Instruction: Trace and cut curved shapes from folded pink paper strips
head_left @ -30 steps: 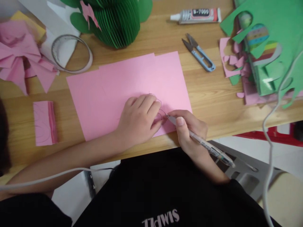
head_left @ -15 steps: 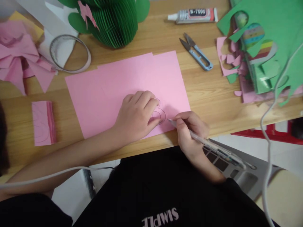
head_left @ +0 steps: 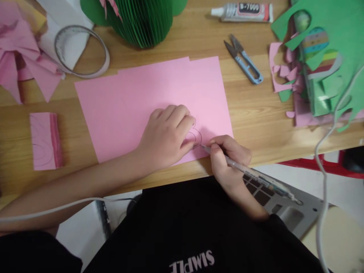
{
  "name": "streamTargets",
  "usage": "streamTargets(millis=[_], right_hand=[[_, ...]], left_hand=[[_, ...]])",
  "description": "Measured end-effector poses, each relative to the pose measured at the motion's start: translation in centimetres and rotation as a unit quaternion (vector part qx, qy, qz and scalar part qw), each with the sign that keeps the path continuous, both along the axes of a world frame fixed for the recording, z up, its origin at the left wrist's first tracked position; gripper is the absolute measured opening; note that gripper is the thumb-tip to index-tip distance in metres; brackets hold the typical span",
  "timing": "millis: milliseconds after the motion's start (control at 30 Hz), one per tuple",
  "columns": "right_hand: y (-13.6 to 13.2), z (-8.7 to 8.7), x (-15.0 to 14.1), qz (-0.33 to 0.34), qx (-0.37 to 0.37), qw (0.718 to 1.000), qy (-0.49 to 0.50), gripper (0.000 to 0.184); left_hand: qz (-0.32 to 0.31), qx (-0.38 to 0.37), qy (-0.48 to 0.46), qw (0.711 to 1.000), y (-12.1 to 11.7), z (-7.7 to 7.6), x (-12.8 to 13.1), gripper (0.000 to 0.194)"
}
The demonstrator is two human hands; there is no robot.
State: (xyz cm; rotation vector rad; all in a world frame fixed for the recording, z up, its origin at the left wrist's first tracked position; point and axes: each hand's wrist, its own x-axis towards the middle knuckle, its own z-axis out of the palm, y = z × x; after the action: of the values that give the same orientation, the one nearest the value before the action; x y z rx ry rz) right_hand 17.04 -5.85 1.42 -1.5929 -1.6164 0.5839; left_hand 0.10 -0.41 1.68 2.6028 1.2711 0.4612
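Overlapping sheets of pink paper (head_left: 113, 110) lie on the wooden table, close to its front edge. My left hand (head_left: 167, 134) presses down on the paper with curled fingers and the thumb stretched to the right. What lies beneath those fingers is hidden. Dark curved lines (head_left: 200, 134) show on the paper just right of the thumb. Between thumb and fingers, my right hand (head_left: 230, 161) grips a slim clear-barrelled pen (head_left: 256, 175). Its tip meets the paper at the lower end of the outer curve, beside my left thumb.
Thread snips (head_left: 244, 60) and a glue tube (head_left: 246, 12) lie beyond the paper. Green paper (head_left: 347, 34) with scraps is at right. A tape roll (head_left: 106, 62), a pink bow (head_left: 25, 45), a folded pink stack (head_left: 42, 142) and a green honeycomb paper piece (head_left: 142, 22) are left and behind.
The pen tip has moved slightly left and down, onto the end of the curved line. My left hand keeps its place on the paper. The whole view has shifted a little.
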Motion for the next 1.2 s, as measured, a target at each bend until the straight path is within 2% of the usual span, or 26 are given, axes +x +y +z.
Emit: streamTargets(millis=[433, 700, 1033, 1200], right_hand=[[0.09, 0.08, 0.02, 0.04, 0.006, 0.999, -0.01, 0.015], [-0.01, -0.22, 0.07, 0.017, 0.009, 1.0, 0.001, 0.016], [0.04, 0.04, 0.02, 0.075, 0.013, 0.997, -0.008, 0.013], [0.02, -0.07, 0.03, 0.05, 0.012, 0.999, 0.001, 0.014]], left_hand=[[0.002, 0.0, 0.003, 1.0, -0.04, -0.32, -0.06, 0.019], [-0.005, 0.013, 0.011, 1.0, 0.08, -0.1, -0.13, 0.02], [-0.001, 0.005, -0.006, 1.0, -0.15, -0.52, -0.12, 0.017], [-0.003, -0.005, -0.01, 1.0, -0.14, -0.5, -0.17, 0.017]])
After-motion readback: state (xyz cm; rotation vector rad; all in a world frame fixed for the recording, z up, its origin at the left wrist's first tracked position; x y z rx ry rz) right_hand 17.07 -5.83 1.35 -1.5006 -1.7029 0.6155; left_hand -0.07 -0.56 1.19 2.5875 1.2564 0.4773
